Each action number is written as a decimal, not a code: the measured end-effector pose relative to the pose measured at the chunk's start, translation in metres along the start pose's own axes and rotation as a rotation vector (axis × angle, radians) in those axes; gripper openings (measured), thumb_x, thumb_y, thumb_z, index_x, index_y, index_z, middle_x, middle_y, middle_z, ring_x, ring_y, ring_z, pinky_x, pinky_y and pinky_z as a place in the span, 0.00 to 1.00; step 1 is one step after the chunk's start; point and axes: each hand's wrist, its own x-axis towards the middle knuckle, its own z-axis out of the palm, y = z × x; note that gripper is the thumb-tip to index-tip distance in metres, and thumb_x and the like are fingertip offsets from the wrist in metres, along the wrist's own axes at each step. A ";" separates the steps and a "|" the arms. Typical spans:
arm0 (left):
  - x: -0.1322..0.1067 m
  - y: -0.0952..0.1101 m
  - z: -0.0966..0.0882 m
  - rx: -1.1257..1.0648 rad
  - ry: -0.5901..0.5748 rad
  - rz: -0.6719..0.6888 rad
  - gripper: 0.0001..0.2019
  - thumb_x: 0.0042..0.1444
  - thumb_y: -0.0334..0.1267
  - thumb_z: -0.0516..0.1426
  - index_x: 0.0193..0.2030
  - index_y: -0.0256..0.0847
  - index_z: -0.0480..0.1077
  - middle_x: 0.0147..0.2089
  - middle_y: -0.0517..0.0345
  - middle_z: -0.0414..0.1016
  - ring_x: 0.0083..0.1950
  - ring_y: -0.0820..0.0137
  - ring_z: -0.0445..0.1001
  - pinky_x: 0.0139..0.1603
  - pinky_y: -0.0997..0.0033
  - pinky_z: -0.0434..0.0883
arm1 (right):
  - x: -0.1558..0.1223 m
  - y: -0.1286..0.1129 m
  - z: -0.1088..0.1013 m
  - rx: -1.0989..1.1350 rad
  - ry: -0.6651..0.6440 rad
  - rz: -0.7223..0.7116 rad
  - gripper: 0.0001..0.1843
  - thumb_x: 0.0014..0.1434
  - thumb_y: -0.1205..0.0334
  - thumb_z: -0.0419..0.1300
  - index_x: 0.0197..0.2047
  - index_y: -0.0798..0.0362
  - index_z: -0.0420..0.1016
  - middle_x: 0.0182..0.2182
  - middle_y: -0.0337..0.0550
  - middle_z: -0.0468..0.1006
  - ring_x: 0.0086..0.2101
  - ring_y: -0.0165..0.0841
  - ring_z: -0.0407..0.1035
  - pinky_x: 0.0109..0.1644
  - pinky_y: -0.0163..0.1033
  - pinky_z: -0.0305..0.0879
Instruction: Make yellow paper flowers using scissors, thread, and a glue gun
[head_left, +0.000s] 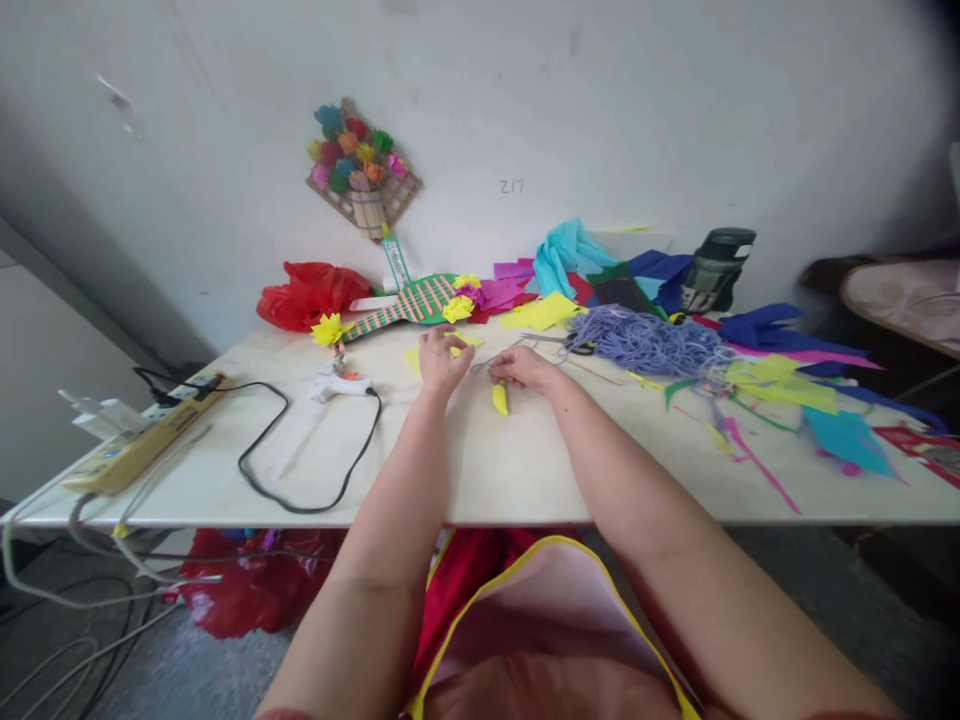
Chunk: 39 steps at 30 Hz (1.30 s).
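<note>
My right hand point(523, 367) is closed, its fingertips pinched together. A small folded piece of yellow paper point(500, 400) sticks out below these fingers. Thin grey-purple thread point(484, 364) runs by the same fingertips. To the left, my left hand point(445, 362) reaches over a flat piece of yellow paper point(412, 358) on the table, with thumb and fingers apart. Its fingertips are partly hidden, so contact with the paper is hard to make out. Scissors point(577, 346) lie just beyond my right hand, beside a heap of purple yarn point(645, 340).
A white glue gun point(337, 387) with a black cord and a power strip point(142, 435) lie left. At the back are a green-striped craft piece point(420, 300) with yellow flowers, a red plastic bag point(311, 293) and a dark bottle point(718, 270). Coloured paper scraps point(847, 438) spread right.
</note>
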 end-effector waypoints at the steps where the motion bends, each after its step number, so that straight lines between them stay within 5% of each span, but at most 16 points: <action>1: 0.000 0.002 -0.003 0.002 0.080 -0.018 0.08 0.46 0.40 0.55 0.26 0.39 0.73 0.48 0.51 0.72 0.51 0.64 0.67 0.55 0.63 0.59 | 0.001 0.001 0.000 0.000 -0.003 -0.002 0.03 0.49 0.69 0.61 0.26 0.57 0.70 0.19 0.35 0.75 0.12 0.18 0.51 0.14 0.29 0.45; 3: -0.002 0.007 -0.009 -0.018 0.037 -0.103 0.12 0.50 0.42 0.51 0.27 0.38 0.73 0.40 0.51 0.75 0.46 0.66 0.70 0.48 0.67 0.64 | 0.001 0.002 0.000 -0.002 -0.007 0.001 0.04 0.49 0.68 0.61 0.25 0.57 0.70 0.19 0.35 0.74 0.12 0.18 0.51 0.14 0.29 0.46; 6: -0.007 0.014 -0.010 -0.064 -0.460 -0.142 0.15 0.50 0.42 0.49 0.24 0.37 0.73 0.23 0.56 0.73 0.30 0.69 0.71 0.34 0.72 0.65 | 0.002 0.003 0.000 -0.024 -0.004 -0.002 0.05 0.50 0.67 0.61 0.25 0.57 0.70 0.17 0.34 0.72 0.12 0.18 0.50 0.15 0.29 0.45; 8: -0.010 0.016 -0.007 -0.008 -0.643 -0.122 0.13 0.46 0.42 0.51 0.23 0.37 0.73 0.21 0.56 0.72 0.27 0.69 0.69 0.31 0.73 0.64 | 0.003 0.003 0.000 -0.045 0.003 -0.003 0.05 0.50 0.67 0.61 0.25 0.58 0.70 0.16 0.33 0.71 0.12 0.18 0.50 0.15 0.28 0.45; 14: -0.008 0.009 0.002 -0.084 -0.568 -0.032 0.14 0.43 0.39 0.53 0.34 0.39 0.76 0.33 0.56 0.76 0.34 0.68 0.70 0.35 0.73 0.65 | 0.005 0.005 -0.001 -0.036 -0.020 -0.012 0.06 0.47 0.65 0.63 0.26 0.57 0.70 0.18 0.34 0.73 0.12 0.18 0.50 0.15 0.28 0.45; 23: -0.008 0.005 -0.002 -0.151 -0.714 -0.037 0.18 0.42 0.49 0.57 0.34 0.38 0.77 0.28 0.59 0.75 0.29 0.73 0.67 0.30 0.75 0.62 | -0.004 -0.004 0.001 -0.045 0.012 0.000 0.11 0.43 0.61 0.66 0.25 0.57 0.70 0.12 0.29 0.65 0.13 0.18 0.50 0.15 0.28 0.45; 33: -0.007 0.006 -0.007 -0.132 -0.701 -0.090 0.14 0.42 0.43 0.55 0.29 0.35 0.76 0.23 0.59 0.71 0.26 0.73 0.65 0.27 0.75 0.60 | 0.001 0.002 0.001 -0.038 -0.004 -0.009 0.06 0.46 0.65 0.64 0.26 0.57 0.70 0.17 0.33 0.72 0.13 0.18 0.52 0.15 0.28 0.47; 39: -0.005 0.002 -0.007 -0.238 -0.742 -0.075 0.12 0.41 0.41 0.55 0.29 0.35 0.76 0.28 0.58 0.74 0.31 0.71 0.69 0.34 0.74 0.65 | 0.000 -0.002 0.001 -0.029 0.021 0.001 0.04 0.45 0.70 0.63 0.24 0.58 0.70 0.14 0.32 0.69 0.13 0.19 0.53 0.15 0.28 0.50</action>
